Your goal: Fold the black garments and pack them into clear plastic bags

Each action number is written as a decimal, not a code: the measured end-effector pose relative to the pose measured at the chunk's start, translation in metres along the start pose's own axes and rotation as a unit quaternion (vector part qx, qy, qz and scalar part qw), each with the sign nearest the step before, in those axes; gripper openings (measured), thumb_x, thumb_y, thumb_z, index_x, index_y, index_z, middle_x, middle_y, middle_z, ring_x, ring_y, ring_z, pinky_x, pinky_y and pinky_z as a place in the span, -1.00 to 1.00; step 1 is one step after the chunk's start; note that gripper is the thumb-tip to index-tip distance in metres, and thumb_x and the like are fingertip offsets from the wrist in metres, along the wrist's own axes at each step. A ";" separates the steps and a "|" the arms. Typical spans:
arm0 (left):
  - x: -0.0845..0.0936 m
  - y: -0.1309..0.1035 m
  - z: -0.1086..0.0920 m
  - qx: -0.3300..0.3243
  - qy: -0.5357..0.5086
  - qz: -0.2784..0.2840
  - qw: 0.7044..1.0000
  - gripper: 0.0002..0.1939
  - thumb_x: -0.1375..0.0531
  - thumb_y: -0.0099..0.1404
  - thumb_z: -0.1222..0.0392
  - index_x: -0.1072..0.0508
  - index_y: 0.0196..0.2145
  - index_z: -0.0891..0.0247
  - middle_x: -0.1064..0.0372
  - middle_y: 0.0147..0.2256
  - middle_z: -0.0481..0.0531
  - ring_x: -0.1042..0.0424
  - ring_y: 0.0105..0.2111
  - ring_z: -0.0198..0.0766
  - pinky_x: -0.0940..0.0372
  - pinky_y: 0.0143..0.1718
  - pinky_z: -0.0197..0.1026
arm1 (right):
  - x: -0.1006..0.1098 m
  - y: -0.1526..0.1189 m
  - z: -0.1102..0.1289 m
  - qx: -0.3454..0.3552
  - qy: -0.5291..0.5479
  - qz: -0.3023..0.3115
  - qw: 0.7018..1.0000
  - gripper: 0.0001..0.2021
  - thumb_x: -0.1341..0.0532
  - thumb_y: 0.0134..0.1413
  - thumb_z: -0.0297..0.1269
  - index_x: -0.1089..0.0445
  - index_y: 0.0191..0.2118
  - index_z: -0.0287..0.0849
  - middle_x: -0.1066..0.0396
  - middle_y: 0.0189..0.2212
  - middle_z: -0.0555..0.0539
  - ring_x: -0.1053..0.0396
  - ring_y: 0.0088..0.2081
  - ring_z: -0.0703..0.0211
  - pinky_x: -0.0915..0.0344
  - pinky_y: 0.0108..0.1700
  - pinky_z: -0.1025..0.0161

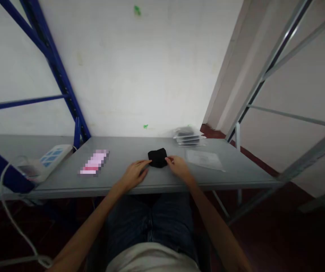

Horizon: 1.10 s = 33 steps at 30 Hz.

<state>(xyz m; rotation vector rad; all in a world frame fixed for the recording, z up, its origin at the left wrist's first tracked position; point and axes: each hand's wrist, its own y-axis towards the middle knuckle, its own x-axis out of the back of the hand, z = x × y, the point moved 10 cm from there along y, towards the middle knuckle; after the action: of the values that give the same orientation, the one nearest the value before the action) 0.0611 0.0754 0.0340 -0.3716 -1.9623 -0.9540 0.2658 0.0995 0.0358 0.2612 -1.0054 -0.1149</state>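
A small black item, soft-looking like folded cloth point(157, 158), lies on the grey table point(128, 151) in front of me. My left hand point(136, 173) rests at its left edge, index finger stretched to it and thumb apart. At its right edge, my right hand point(178, 165) has thumb and fingertips closed on the fabric. To the right of that hand lies a flat clear plastic bag point(204, 159). Behind it, near the wall, sits a stack of clear packets point(188, 136) with dark contents.
A pixelated pink phone-like item point(94, 162) lies left on the table. Further left are a white device with blue keys point(51, 158) and a white cable point(8, 211). Blue rack posts point(57, 71) rise at left, grey metal ones point(261, 79) at right.
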 end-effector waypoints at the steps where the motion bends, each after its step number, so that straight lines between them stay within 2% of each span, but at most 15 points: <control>1: -0.002 0.000 0.001 0.001 0.003 0.004 1.000 -0.50 -0.05 0.48 0.18 -0.32 0.33 0.18 -0.45 0.20 0.16 -0.40 0.22 -0.03 -0.29 0.28 0.10 | 0.000 -0.001 0.000 0.004 0.003 -0.008 1.000 -0.64 -0.11 0.46 -0.08 -0.59 -0.03 -0.17 -0.61 -0.15 -0.19 -0.54 -0.13 0.05 -0.33 -0.06 0.24; 7: -0.007 0.000 0.002 -0.012 0.010 0.023 1.000 -0.51 -0.03 0.49 0.20 -0.32 0.33 0.13 -0.39 0.26 0.14 -0.35 0.28 -0.06 -0.25 0.31 0.09 | 0.019 -0.006 0.007 0.007 -0.003 -0.032 0.999 -0.59 -0.04 0.49 -0.08 -0.60 -0.10 -0.18 -0.59 -0.20 -0.19 -0.52 -0.16 0.03 -0.33 -0.08 0.21; 11: -0.007 -0.001 0.000 -0.011 -0.024 0.022 0.999 -0.44 -0.02 0.48 0.22 -0.18 0.39 0.10 -0.42 0.23 0.14 -0.39 0.23 -0.07 -0.27 0.28 0.08 | 0.022 -0.012 0.033 0.044 0.031 -0.064 0.997 -0.58 -0.03 0.48 -0.06 -0.52 0.10 -0.18 -0.56 -0.08 -0.24 -0.50 -0.07 -0.04 -0.35 0.04 0.11; 13: -0.002 -0.001 0.005 0.017 -0.037 -0.008 0.999 -0.37 -0.08 0.44 0.20 -0.08 0.41 0.18 -0.47 0.12 0.20 -0.46 0.13 -0.03 -0.33 0.21 0.09 | 0.016 -0.016 0.055 0.099 0.092 -0.060 0.989 -0.56 -0.01 0.49 -0.09 -0.42 0.25 -0.16 -0.54 -0.01 -0.23 -0.49 0.00 -0.01 -0.35 0.11 0.10; 15: 0.009 -0.002 0.013 0.063 -0.024 -0.064 0.996 -0.32 -0.16 0.37 0.17 -0.10 0.38 0.26 -0.48 0.02 0.23 -0.48 0.03 0.01 -0.38 0.12 0.10 | 0.008 -0.020 0.076 0.160 0.157 -0.041 0.974 -0.54 0.02 0.50 -0.12 -0.29 0.36 -0.10 -0.52 0.07 -0.18 -0.45 0.08 0.05 -0.32 0.18 0.12; 17: 0.023 -0.005 0.020 0.111 0.001 -0.127 0.986 -0.28 -0.24 0.29 0.14 -0.14 0.34 0.30 -0.44 -0.02 0.24 -0.46 -0.01 0.05 -0.40 0.05 0.10 | 0.002 -0.022 0.087 0.195 0.196 -0.035 0.960 -0.54 0.05 0.51 -0.17 -0.23 0.40 -0.01 -0.49 0.14 -0.12 -0.41 0.16 0.11 -0.29 0.24 0.13; 20: 0.044 -0.011 0.024 0.162 0.032 -0.204 0.965 -0.15 -0.33 0.20 0.12 -0.11 0.35 0.31 -0.37 -0.03 0.21 -0.41 0.00 0.08 -0.40 0.04 0.11 | -0.005 -0.020 0.079 0.188 0.186 -0.046 0.963 -0.55 0.03 0.50 -0.25 -0.26 0.38 -0.04 -0.48 0.17 -0.12 -0.40 0.19 0.12 -0.26 0.28 0.12; 22: 0.055 -0.015 0.022 0.176 0.052 -0.231 0.956 -0.16 -0.35 0.17 0.15 -0.14 0.35 0.24 -0.32 0.02 0.21 -0.37 0.05 0.09 -0.38 0.08 0.13 | -0.013 -0.018 0.067 0.177 0.141 -0.027 0.974 -0.58 0.00 0.47 -0.28 -0.33 0.32 -0.11 -0.48 0.17 -0.16 -0.40 0.19 0.08 -0.27 0.28 0.10; 24: 0.055 -0.012 0.015 0.155 0.072 -0.216 0.961 -0.32 -0.34 0.19 0.21 -0.29 0.25 0.14 -0.29 0.07 0.19 -0.33 0.10 0.09 -0.35 0.14 0.12 | -0.020 -0.017 0.054 0.162 0.083 -0.003 0.983 -0.62 -0.04 0.45 -0.30 -0.43 0.23 -0.14 -0.51 0.13 -0.18 -0.41 0.17 0.05 -0.28 0.26 0.08; 26: 0.045 -0.006 0.005 0.109 0.095 -0.166 0.975 -0.56 -0.30 0.24 0.24 -0.44 0.08 0.12 -0.34 0.04 0.16 -0.34 0.08 0.08 -0.33 0.14 0.11 | -0.019 -0.016 0.043 0.146 0.036 0.002 0.989 -0.66 -0.07 0.44 -0.31 -0.49 0.16 -0.14 -0.53 0.09 -0.17 -0.43 0.15 0.04 -0.30 0.24 0.08; 29: 0.026 -0.001 -0.004 0.063 0.122 -0.091 0.986 -0.80 -0.24 0.31 0.25 -0.49 -0.10 0.14 -0.43 -0.07 0.14 -0.39 0.02 0.07 -0.33 0.10 0.13 | -0.010 -0.015 0.033 0.127 0.006 -0.007 0.992 -0.67 -0.09 0.44 -0.32 -0.50 0.15 -0.14 -0.55 0.08 -0.17 -0.47 0.10 0.03 -0.33 0.19 0.11; 31: 0.024 -0.001 -0.001 0.076 0.120 -0.088 0.986 -0.85 -0.20 0.34 0.25 -0.46 -0.13 0.15 -0.46 -0.10 0.13 -0.42 0.00 0.07 -0.35 0.07 0.11 | -0.005 -0.013 0.029 0.117 -0.003 -0.004 0.993 -0.68 -0.10 0.43 -0.31 -0.50 0.14 -0.13 -0.55 0.06 -0.16 -0.49 0.07 0.05 -0.35 0.16 0.13; 33: 0.030 -0.004 0.008 0.121 0.092 -0.118 0.981 -0.83 -0.17 0.36 0.23 -0.41 -0.09 0.15 -0.47 -0.13 0.13 -0.47 -0.05 0.04 -0.38 0.01 0.08 | -0.003 -0.012 0.026 0.108 -0.014 0.003 0.994 -0.69 -0.13 0.41 -0.31 -0.50 0.14 -0.13 -0.56 0.04 -0.15 -0.50 0.04 0.06 -0.36 0.13 0.16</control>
<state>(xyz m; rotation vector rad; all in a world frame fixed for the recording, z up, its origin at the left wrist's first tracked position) 0.0374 0.0751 0.0540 0.0872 -1.9505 -0.8500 0.2425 0.0845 0.0432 0.4556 -1.0473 -0.0030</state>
